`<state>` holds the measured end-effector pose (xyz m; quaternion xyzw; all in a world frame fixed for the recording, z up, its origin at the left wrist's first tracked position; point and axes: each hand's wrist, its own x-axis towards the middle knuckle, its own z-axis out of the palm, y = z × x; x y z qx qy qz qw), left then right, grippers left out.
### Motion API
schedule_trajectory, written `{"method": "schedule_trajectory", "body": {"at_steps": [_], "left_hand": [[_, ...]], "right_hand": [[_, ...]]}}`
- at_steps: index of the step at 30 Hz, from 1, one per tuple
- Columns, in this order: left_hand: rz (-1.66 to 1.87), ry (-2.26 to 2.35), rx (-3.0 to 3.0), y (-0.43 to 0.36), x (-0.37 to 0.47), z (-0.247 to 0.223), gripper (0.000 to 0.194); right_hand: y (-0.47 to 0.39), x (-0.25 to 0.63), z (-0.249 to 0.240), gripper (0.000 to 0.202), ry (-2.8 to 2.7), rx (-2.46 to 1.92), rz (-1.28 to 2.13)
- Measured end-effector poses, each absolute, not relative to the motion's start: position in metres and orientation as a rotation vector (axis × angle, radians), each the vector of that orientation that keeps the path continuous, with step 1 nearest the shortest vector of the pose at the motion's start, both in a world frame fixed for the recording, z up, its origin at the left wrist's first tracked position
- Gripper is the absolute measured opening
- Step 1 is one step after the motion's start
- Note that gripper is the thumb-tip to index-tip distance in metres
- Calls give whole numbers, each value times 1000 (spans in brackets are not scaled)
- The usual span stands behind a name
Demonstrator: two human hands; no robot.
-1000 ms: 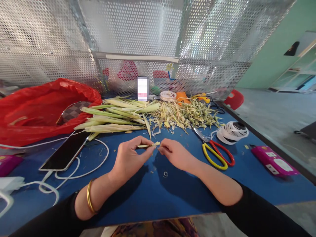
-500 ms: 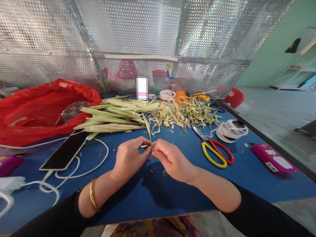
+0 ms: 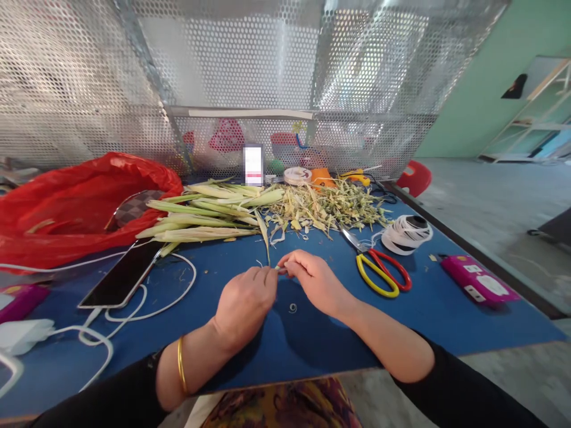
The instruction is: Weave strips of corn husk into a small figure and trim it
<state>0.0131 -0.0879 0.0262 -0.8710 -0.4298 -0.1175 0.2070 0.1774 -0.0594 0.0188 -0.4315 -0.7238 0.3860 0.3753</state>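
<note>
Over the table's middle, my left hand (image 3: 247, 303) is closed, its back turned up and its fingertips bent down. My right hand (image 3: 314, 282) meets it, thumb and fingers pinched together. Between the two sets of fingertips shows a small pale-green piece of corn husk (image 3: 277, 268); most of it is hidden by the fingers. A narrow dry husk strip (image 3: 263, 235) hangs from the pile toward the fingers. Beyond my hands lies a heap of long green corn husks (image 3: 205, 215), beside a pile of small dried, knotted husk bits (image 3: 330, 205).
Red-and-yellow-handled scissors (image 3: 379, 270) and a cone of white thread (image 3: 407, 234) lie to the right, near a magenta packet (image 3: 479, 279). On the left are a red plastic bag (image 3: 89, 208), a phone (image 3: 118, 276) and white cables (image 3: 151, 312). Perforated metal panels stand behind.
My left hand has rolled over so its back faces up, covering more of the husk piece. My right hand keeps its pinch. The whole view has shifted slightly.
</note>
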Motion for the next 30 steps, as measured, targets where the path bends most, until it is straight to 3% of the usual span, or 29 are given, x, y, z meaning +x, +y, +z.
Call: {"method": "schedule_trajectory", "body": {"at_steps": [4, 10, 13, 19, 25, 30], "left_hand": [[-70, -1336, -2586, -104, 27, 27, 24], [-88, -1548, -2795, -117, 29, 43, 39], [-145, -1609, -2947, -109, 18, 52, 30], [-376, -1758, -2985, -76, -9, 48, 33], [-293, -1633, -2919, -78, -10, 33, 19], [-401, -1507, -2934, -83, -10, 26, 25]], "right_hand": [[-63, 184, 16, 20, -1985, -1145, 982], [-66, 188, 21, 19, -2084, -1181, 946], [-65, 189, 20, 18, -2131, -1145, 903], [-68, 188, 18, 15, -2217, -1039, 823], [-78, 187, 16, 16, -2249, -1038, 773], [-85, 190, 14, 13, -2360, -965, 706]]}}
